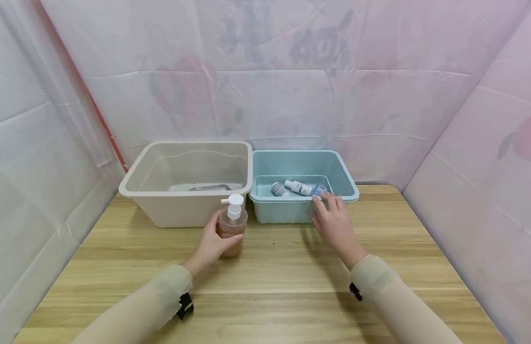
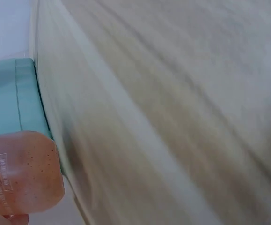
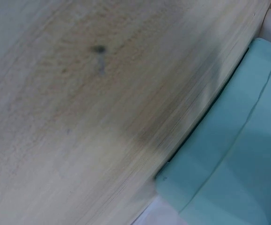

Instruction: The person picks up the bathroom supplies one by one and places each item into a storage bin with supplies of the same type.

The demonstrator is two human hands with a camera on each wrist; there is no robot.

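- The left hand grips the pump bottle just left of centre frame, fingers and thumb curled round its peach-coloured body; the bottle stands upright on the wooden table, directly in front of the seam where the two bins meet.
- The right hand lies right of centre with fingers straight and relaxed, holding nothing; its fingertips rest at the near rim of the blue bin; whether they press on it I cannot tell.
- To my eye the grip sits low on the body, so a lift wants to go straight up and slowly; the white pump head makes the bottle top-heavy, and a tilt could swing the nozzle into a rim.
- The left wrist view shows the bottle close against the blue wall, though it is blurred; I would judge there is little room to move forward without rising first.
- The beige bin, left of centre, looks nearly bare, with only a pale flat thing on its floor that I cannot make out.
- In the blue bin lie a small white bottle and a small grey-capped jar, on their sides near the front wall, just beyond the right fingertips.
- The bins stand touching, against the draped pink sheeting; their near rims are what stand in the way.
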